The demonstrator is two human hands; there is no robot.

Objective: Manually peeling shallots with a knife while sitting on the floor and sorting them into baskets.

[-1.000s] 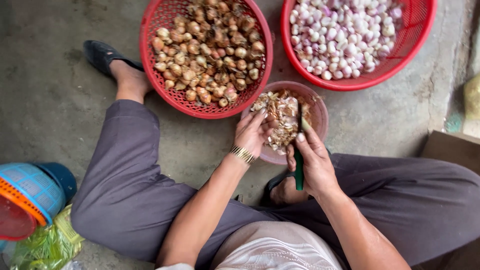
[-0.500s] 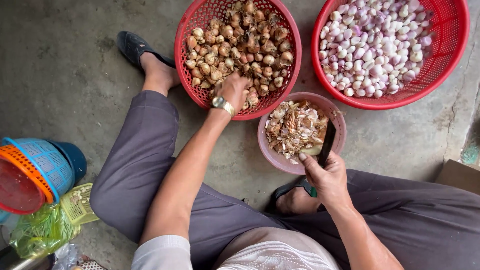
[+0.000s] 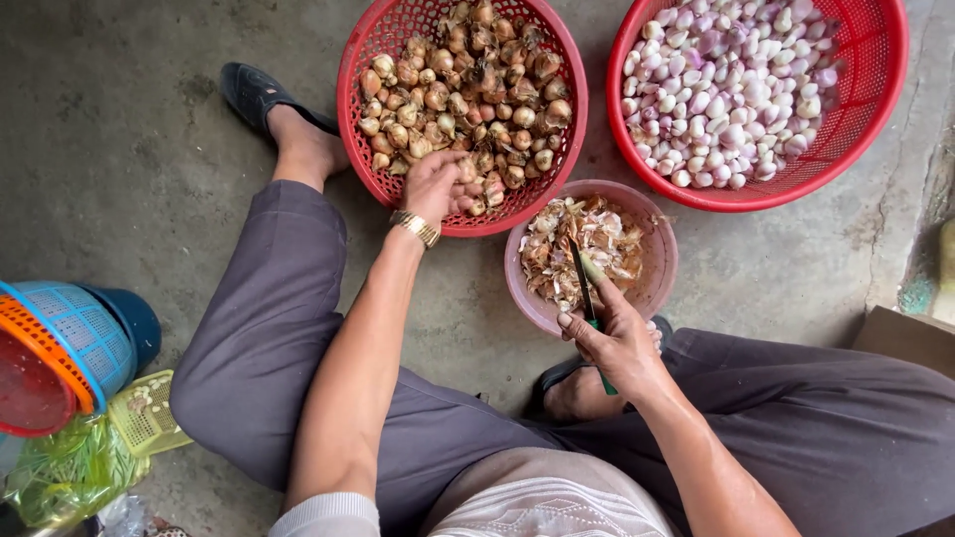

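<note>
My left hand (image 3: 435, 183) reaches into a red basket (image 3: 360, 149) of unpeeled brown shallots (image 3: 468, 70), fingers curled around one near the basket's front rim. A gold watch sits on that wrist. My right hand (image 3: 615, 338) grips a small knife with a green handle (image 3: 589, 303), its blade pointing over a pink bowl (image 3: 665, 264) full of dry peelings (image 3: 567, 244). A second red basket (image 3: 875, 119) at the upper right holds peeled pale purple shallots (image 3: 726, 85).
I sit low on a concrete floor, legs in grey trousers spread wide, one foot in a black sandal (image 3: 254, 94) at the upper left. Stacked blue, orange and red baskets (image 3: 70, 348) and a green plastic bag (image 3: 70, 472) lie at the left. A cardboard box corner (image 3: 910, 343) is at the right.
My left hand moved from the pink bowl up into the basket of unpeeled shallots and closed on one. My right hand stayed by the bowl with the knife.
</note>
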